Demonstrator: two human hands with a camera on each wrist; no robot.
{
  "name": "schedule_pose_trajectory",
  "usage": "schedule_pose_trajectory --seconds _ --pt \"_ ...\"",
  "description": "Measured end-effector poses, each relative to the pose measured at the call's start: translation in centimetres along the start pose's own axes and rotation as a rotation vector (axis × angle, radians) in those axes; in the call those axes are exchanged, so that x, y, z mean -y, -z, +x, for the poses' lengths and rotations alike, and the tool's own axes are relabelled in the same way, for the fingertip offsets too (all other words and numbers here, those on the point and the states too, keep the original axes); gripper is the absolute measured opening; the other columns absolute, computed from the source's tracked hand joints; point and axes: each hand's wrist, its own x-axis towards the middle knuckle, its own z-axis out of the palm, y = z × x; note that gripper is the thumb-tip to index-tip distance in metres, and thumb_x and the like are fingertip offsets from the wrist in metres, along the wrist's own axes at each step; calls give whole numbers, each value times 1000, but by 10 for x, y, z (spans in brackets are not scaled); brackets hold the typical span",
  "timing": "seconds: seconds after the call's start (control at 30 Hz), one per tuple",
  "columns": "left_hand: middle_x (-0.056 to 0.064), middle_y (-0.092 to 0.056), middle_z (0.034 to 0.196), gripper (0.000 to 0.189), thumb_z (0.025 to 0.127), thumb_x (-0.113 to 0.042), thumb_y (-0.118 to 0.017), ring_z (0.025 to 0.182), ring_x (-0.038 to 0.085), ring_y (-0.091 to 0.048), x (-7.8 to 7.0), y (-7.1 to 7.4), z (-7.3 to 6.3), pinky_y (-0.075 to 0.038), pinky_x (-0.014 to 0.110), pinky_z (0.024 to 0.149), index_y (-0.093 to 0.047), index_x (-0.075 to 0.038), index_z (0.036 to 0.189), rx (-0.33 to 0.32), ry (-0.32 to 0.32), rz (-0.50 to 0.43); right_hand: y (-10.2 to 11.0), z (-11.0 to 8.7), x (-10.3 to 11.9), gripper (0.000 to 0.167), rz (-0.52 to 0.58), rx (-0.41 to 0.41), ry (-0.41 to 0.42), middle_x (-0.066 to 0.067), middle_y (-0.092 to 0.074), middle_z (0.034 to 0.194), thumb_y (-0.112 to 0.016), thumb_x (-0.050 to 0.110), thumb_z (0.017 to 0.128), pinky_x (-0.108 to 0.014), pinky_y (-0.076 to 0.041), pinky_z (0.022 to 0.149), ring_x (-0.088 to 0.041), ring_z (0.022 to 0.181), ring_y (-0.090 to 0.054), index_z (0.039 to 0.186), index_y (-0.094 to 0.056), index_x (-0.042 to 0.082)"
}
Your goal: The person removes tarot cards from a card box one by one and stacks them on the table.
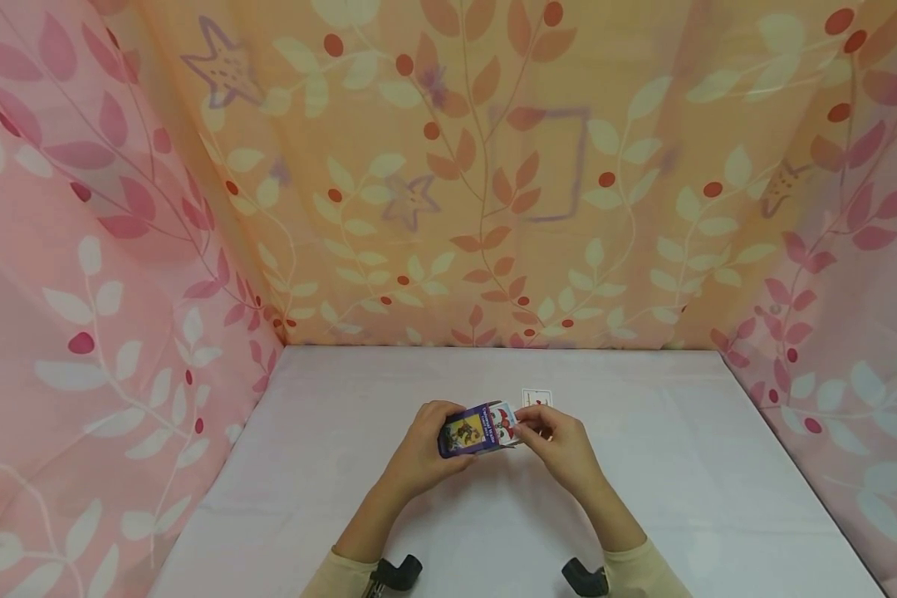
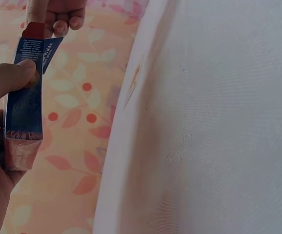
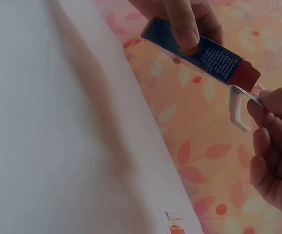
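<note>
My left hand [image 1: 424,448] grips a small dark-blue card box [image 1: 465,433] with a yellow picture on its front, its thumb along the narrow side. The box is held tilted above the table, and its end toward the right is open, with flaps folded out. Red-and-white cards [image 1: 502,422] protrude from that end. The thumb and fingertips of my right hand [image 1: 561,440] pinch the cards' edge; how many they hold cannot be told. In the right wrist view, a white flap [image 3: 236,109] hangs below the opening. A single loose card [image 1: 536,397] lies flat just beyond my right hand.
The table [image 1: 329,382] is covered by a white cloth with slight creases. Patterned curtains with leaves and berries enclose it, pink at the left [image 1: 120,332] and right, orange-yellow at the back [image 1: 389,274].
</note>
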Motion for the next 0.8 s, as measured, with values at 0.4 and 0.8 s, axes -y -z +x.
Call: schedule_pose_trajectory --seconds 0.4,0.8 --pt "-8 -53 136 73 76 -33 -92 122 11 -47 -2 0 -1 -49 43 103 -52 -24 137 5 52 -18 7 1 3 16 0 -20 22 5 -71 83 -80 18 90 -23 -50 65 -11 73 -60 105 -76 15" --pt "-9 -53 136 73 77 -37 -91 123 9 -46 -1 1 0 -48 43 106 -52 -25 137 11 71 -34 16 2 3 16 8 -31 -6 2 -72 86 -79 17 91 -26 -52 67 -14 76 -60 106 -76 13"
